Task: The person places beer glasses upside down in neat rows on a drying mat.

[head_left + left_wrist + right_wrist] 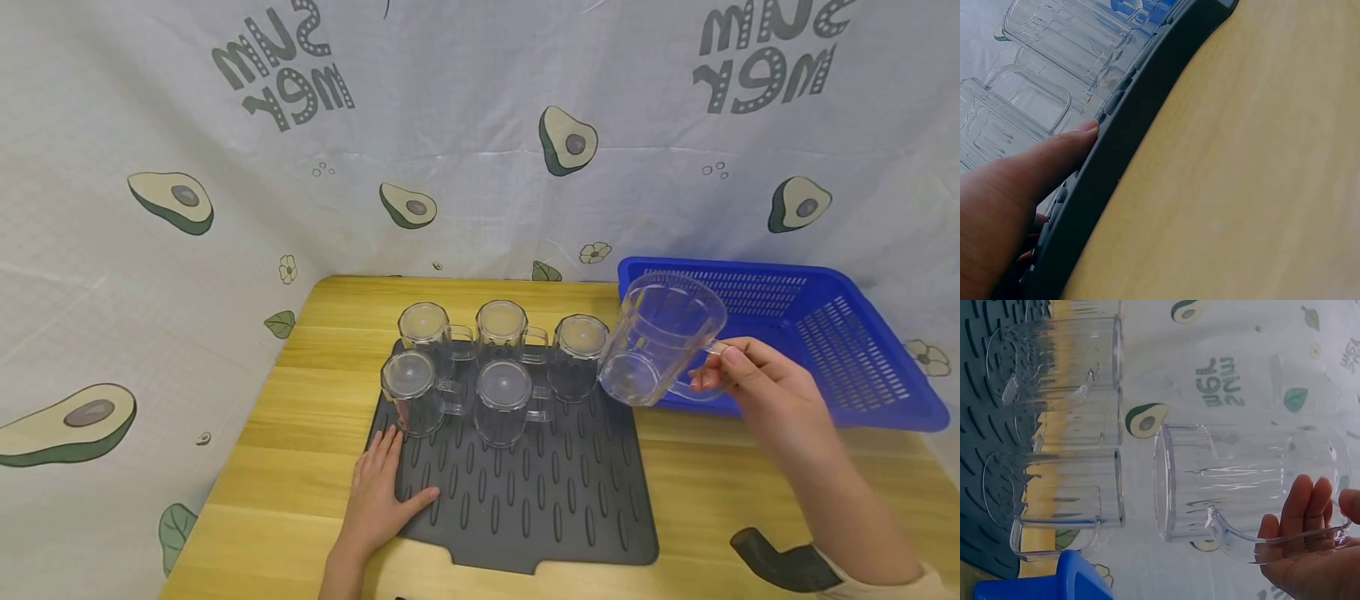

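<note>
My right hand [768, 387] grips the handle of a clear mug [663, 342], raised beside the mat's right edge. This mug tilts with its base down and left; in the right wrist view the fingers [1313, 503] curl at its handle. Several more clear mugs [502, 404] stand upside down on a dark grey ridged drying mat [525, 517], handles facing right. My left hand [378, 500] rests on the mat's left edge with fingers extended, close to the front left mug [412, 392]. In the left wrist view the thumb [1063, 147] lies along the mat's rim.
A blue plastic basket [870, 333] with slotted walls stands at the back right, partly behind the held mug. Behind the wooden table [300, 467] hangs a white curtain [480, 100] printed with avocados. A dark curved piece [783, 562] shows by the right forearm.
</note>
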The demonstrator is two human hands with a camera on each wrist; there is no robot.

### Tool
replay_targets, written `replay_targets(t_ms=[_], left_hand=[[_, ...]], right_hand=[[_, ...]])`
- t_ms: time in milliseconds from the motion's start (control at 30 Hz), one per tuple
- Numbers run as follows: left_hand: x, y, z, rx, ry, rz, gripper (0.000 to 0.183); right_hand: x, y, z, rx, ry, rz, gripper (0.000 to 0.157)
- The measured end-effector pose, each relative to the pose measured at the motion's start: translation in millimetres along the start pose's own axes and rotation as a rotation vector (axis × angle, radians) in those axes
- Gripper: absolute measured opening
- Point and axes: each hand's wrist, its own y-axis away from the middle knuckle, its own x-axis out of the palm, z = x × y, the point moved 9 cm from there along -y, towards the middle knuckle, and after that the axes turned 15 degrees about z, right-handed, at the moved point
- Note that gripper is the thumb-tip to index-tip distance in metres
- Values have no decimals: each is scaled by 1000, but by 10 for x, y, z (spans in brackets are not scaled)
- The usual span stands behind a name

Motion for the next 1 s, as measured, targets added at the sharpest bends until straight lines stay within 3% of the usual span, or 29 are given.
replay_targets(t_ms=[467,767,1000], left_hand=[[-10,-2,-17,-8,-5,8,100],[-10,-15,-14,-15,4,26,102],[-134,13,-43,-44,71,50,101]], right_hand=[[312,-56,-92,37,33,92,32],[504,-117,-113,-8,-1,174,34],[600,-145,-151,-10,-14,236,36]])
